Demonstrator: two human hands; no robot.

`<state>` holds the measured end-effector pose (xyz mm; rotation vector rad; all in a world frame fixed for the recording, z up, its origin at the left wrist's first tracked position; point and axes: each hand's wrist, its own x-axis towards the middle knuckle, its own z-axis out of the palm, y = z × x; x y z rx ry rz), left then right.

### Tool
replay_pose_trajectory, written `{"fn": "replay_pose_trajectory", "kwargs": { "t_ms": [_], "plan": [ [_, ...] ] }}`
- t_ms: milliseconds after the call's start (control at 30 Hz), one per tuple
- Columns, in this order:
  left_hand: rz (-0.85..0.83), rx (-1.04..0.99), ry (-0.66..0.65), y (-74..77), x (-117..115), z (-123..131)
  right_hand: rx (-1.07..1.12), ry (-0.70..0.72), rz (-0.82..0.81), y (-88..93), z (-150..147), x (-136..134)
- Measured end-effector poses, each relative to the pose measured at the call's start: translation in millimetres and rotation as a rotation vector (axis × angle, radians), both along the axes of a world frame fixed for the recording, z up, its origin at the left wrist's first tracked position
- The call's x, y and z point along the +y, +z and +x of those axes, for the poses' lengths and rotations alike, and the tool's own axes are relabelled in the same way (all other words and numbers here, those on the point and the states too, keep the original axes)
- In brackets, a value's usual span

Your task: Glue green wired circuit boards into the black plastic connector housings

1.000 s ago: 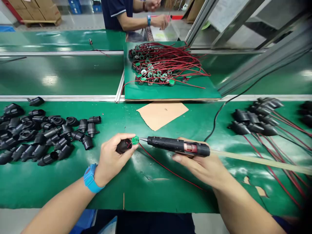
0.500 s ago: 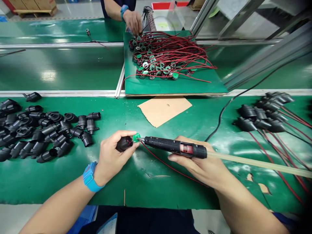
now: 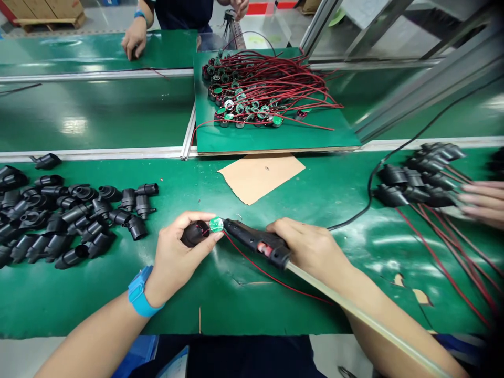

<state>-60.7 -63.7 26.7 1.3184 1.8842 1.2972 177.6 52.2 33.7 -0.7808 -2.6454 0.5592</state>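
Observation:
My left hand (image 3: 173, 254) is closed around a black plastic housing (image 3: 192, 234), with thumb and fingertips at a small round green circuit board (image 3: 216, 224) on its end. The board's face is turned up and looks shiny. A red wire (image 3: 268, 272) trails from it to the right across the table. My right hand (image 3: 315, 247) grips a black hot glue gun (image 3: 250, 236), its tip close to the board's right edge; whether they touch I cannot tell. A long pale glue stick (image 3: 334, 295) sticks out of the gun's back.
Black housings (image 3: 79, 215) lie heaped at left, wired ones (image 3: 413, 178) at right, near another person's hand (image 3: 482, 202). A raised green board (image 3: 275, 139) holds wired round parts. Cardboard (image 3: 262, 176) lies below it. Across the table, a co-worker's hand (image 3: 134, 39) touches the surface. A black cord (image 3: 370, 194) runs behind.
The glue gun has swung so its back end points nearer to me, and the circuit board faces up more. A co-worker's hand went left from the raised board; another hand appeared at right.

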Motion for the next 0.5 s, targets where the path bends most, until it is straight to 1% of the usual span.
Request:
{"fn": "replay_pose_trajectory", "kwargs": {
  "t_ms": [100, 200, 267, 333, 400, 500],
  "plan": [
    [0.015, -0.012, 0.010, -1.3, 1, -1, 0.011, -0.076, -0.004, -3.3, 5, 8],
    [0.012, -0.016, 0.013, -3.5, 1, -3, 0.051, -0.173, 0.070, -8.6, 14, 25],
    [0.010, -0.019, 0.013, -4.0, 1, -4, 0.044, -0.198, 0.125, -14.5, 20, 41],
    [0.013, -0.026, 0.011, -3.7, 1, -3, -0.015, -0.202, 0.152, -21.8, 25, 59],
    [0.016, -0.022, 0.008, -3.5, 1, -3, -0.118, -0.215, 0.169, -29.4, 29, 76],
    [0.001, 0.013, -0.001, -5.0, 0, -3, -0.245, -0.230, 0.198, -39.9, 30, 95]
  ]
}}
